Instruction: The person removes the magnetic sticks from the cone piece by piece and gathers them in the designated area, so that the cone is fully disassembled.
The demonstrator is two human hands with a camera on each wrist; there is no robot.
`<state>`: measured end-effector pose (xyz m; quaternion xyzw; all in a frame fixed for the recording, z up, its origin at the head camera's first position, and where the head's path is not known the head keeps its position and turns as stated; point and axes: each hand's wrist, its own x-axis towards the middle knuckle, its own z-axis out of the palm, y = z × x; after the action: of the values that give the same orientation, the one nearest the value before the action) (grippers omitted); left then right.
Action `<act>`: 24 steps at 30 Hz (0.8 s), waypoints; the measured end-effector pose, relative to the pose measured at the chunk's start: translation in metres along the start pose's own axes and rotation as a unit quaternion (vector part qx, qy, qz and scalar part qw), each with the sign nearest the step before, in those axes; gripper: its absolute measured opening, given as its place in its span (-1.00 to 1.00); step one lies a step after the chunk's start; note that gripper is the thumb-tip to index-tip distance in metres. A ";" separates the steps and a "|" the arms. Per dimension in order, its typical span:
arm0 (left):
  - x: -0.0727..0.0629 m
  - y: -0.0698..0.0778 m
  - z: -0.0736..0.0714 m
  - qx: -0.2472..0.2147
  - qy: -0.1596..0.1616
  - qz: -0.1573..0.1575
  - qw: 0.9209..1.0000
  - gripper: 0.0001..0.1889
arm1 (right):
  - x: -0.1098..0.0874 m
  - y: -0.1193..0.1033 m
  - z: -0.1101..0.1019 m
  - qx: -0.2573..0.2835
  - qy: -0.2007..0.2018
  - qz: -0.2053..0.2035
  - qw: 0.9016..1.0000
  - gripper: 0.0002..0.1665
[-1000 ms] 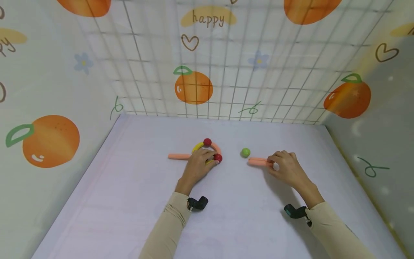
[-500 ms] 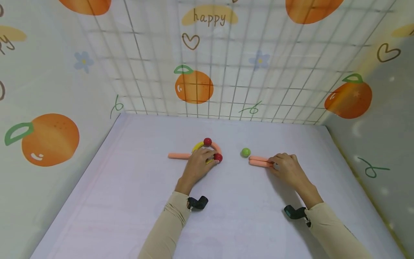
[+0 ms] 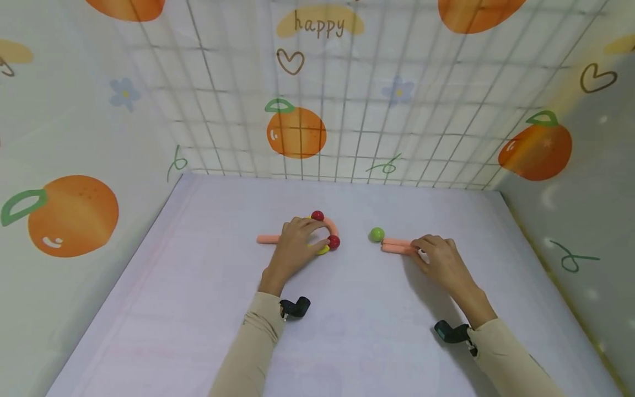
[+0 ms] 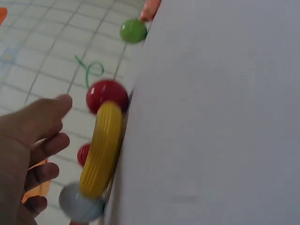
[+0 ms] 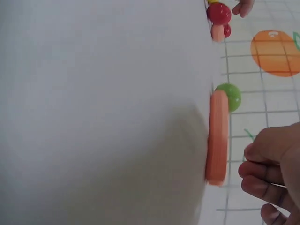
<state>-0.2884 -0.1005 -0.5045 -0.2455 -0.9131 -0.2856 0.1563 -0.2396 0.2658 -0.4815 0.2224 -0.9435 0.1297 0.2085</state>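
Observation:
My left hand (image 3: 292, 245) hovers over a ring of curved pieces and balls, its fingers loosely bent and holding nothing. In the left wrist view, a yellow curved piece (image 4: 103, 150) joins a red ball (image 4: 107, 95) to a grey ball (image 4: 79, 202), apart from my fingertips. The ring's pink curved piece (image 3: 332, 226) runs between two red balls. A straight pink rod (image 3: 268, 239) extends left from under my hand. My right hand (image 3: 441, 259) is at the right end of two parallel pink rods (image 3: 397, 246); the right wrist view shows its relaxed fingers apart from them.
A green ball (image 3: 377, 235) lies at the left end of the paired rods. All pieces rest on a white tabletop (image 3: 347, 320). A wire grid behind printed cloth (image 3: 347, 143) closes off the back, and cloth walls stand at both sides.
My left hand has drawn left off the ring's red ball, uncovering more of the ring. The paired rods have shifted slightly and lie side by side, and my right fingers have come off them.

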 end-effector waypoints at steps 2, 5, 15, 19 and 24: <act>-0.001 -0.004 -0.010 -0.003 -0.005 -0.016 1.000 -0.60 | 0.001 -0.004 -0.002 0.008 0.013 -0.015 1.000 -0.79; -0.004 -0.011 -0.024 0.000 -0.025 -0.037 0.999 -0.66 | 0.001 -0.010 -0.003 0.018 0.021 -0.031 0.999 -0.77; -0.012 -0.030 -0.050 -0.034 -0.124 -0.085 0.988 -0.62 | -0.002 -0.025 0.002 0.045 0.004 -0.069 0.997 -0.81; -0.010 -0.027 -0.047 -0.046 -0.109 -0.096 0.988 -0.63 | -0.002 -0.031 0.005 0.053 -0.004 -0.076 0.996 -0.82; -0.008 -0.022 -0.040 -0.067 -0.109 -0.110 0.986 -0.62 | -0.004 -0.037 0.008 0.054 -0.009 -0.076 0.996 -0.81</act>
<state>-0.2879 -0.1428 -0.4863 -0.1829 -0.9249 -0.3332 0.0070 -0.2215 0.2321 -0.4841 0.3056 -0.9172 0.1626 0.1972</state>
